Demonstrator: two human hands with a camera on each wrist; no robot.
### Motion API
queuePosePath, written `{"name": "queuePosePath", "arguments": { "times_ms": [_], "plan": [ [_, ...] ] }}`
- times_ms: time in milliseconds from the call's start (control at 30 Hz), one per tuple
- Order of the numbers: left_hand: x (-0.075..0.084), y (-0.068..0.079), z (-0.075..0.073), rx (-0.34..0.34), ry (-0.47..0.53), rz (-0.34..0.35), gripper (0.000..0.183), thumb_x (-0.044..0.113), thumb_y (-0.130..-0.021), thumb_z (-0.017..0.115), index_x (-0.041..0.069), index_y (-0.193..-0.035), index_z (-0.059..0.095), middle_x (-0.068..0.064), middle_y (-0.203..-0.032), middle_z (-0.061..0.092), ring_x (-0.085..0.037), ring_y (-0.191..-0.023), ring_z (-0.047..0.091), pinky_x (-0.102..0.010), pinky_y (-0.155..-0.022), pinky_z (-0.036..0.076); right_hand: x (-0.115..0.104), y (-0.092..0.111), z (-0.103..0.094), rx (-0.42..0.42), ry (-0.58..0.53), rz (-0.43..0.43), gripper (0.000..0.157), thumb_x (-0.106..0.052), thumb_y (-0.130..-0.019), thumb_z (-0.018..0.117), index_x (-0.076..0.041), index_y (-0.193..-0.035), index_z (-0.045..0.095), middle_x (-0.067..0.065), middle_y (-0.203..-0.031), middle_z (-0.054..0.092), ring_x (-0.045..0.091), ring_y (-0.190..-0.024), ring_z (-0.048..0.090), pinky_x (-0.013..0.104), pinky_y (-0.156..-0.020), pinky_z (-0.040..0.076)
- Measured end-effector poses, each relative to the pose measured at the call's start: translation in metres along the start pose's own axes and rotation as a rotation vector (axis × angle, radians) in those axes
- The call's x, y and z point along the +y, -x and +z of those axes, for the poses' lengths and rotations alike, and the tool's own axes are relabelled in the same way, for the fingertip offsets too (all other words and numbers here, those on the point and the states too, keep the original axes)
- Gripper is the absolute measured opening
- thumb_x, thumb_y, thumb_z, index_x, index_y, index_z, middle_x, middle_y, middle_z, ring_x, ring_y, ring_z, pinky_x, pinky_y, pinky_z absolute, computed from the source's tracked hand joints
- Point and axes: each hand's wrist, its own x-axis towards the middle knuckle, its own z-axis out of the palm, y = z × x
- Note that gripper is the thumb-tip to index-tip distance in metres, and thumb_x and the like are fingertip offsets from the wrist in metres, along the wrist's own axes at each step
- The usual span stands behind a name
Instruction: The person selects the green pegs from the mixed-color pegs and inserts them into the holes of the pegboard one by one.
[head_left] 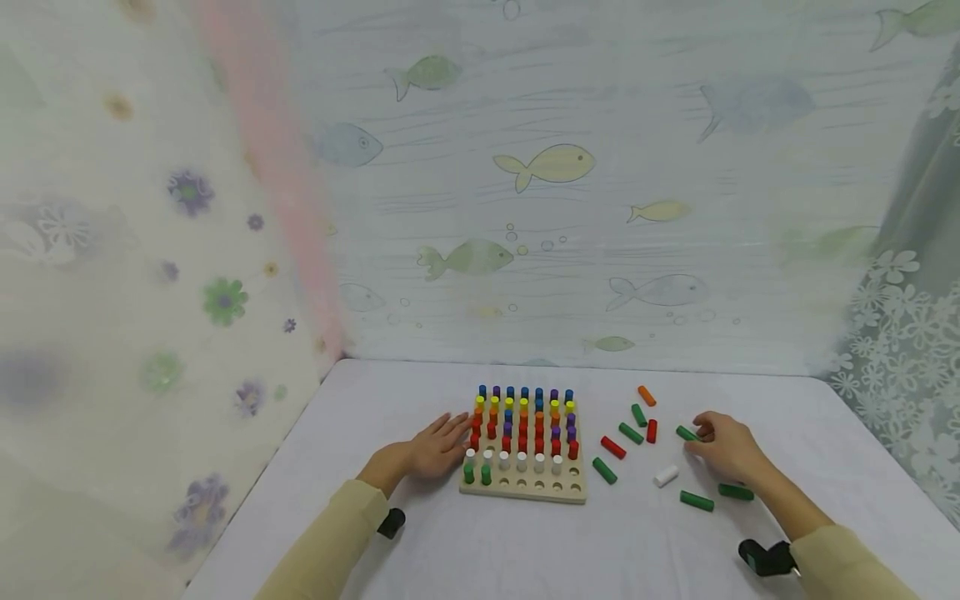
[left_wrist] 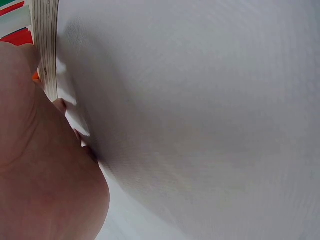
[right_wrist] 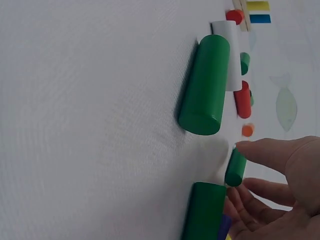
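A wooden pegboard [head_left: 525, 495] holds rows of upright coloured pegs: blue, purple, yellow, orange, red and white, with two green pegs [head_left: 477, 474] in the front row. Several holes in that row are bare. Along the board's left edge rests my left hand [head_left: 438, 446], palm down with straight fingers; its fingertips are at the side of the board [left_wrist: 46, 55]. To the right, my right hand [head_left: 723, 450] pinches a loose green peg [right_wrist: 236, 167] between thumb and fingers, close over the cloth. The peg's left end sticks out past the fingertips.
Loose pegs lie right of the board: several green ones [head_left: 697, 501], red ones [head_left: 612, 447], a white one [head_left: 666, 476] and an orange one [head_left: 647, 396]. A white cloth [head_left: 637, 550] covers the table. Behind it hangs a fish-patterned curtain [head_left: 465, 317].
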Motion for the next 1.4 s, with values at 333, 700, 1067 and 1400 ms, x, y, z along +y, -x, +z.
{"name": "queuePosePath", "arguments": {
  "times_ms": [333,700,1067,1400],
  "plan": [
    [0.000,-0.001,0.000,-0.002,0.001,-0.004,0.061,0.036,-0.112,0.034,0.010,-0.164,0.019,-0.007,-0.172,0.016,-0.031,-0.159,0.006,-0.047,-0.128,0.012,0.001,-0.003,0.001,0.006,-0.010,0.017,0.038,-0.009,-0.093,0.068,0.017,-0.119,0.059,0.022,-0.102,0.066,0.034,-0.094,0.062,0.048,-0.079,0.056],
    [0.001,0.000,-0.001,-0.006,0.006,-0.003,0.061,0.036,-0.112,0.035,0.009,-0.164,0.020,-0.007,-0.172,0.016,-0.031,-0.159,0.007,-0.047,-0.128,0.012,-0.002,-0.005,0.000,0.004,-0.002,0.018,0.030,-0.007,-0.094,0.067,0.016,-0.112,0.062,0.018,-0.095,0.066,0.027,-0.086,0.060,0.040,-0.072,0.054],
    [0.000,0.000,-0.001,-0.019,0.022,-0.012,0.062,0.037,-0.112,0.035,0.011,-0.165,0.019,-0.006,-0.172,0.015,-0.031,-0.159,0.005,-0.048,-0.127,0.011,-0.001,-0.005,0.001,0.015,0.036,-0.019,0.029,-0.009,-0.097,0.064,0.016,-0.112,0.062,0.019,-0.097,0.068,0.030,-0.088,0.062,0.046,-0.076,0.056],
    [0.003,0.002,-0.004,-0.024,0.038,-0.015,0.061,0.037,-0.112,0.034,0.009,-0.165,0.018,-0.008,-0.172,0.014,-0.034,-0.158,0.004,-0.052,-0.127,0.011,-0.009,0.001,-0.001,0.058,-0.001,-0.041,0.028,-0.011,-0.099,0.065,0.013,-0.113,0.064,0.019,-0.099,0.069,0.030,-0.089,0.064,0.042,-0.074,0.057]
  ]
}}
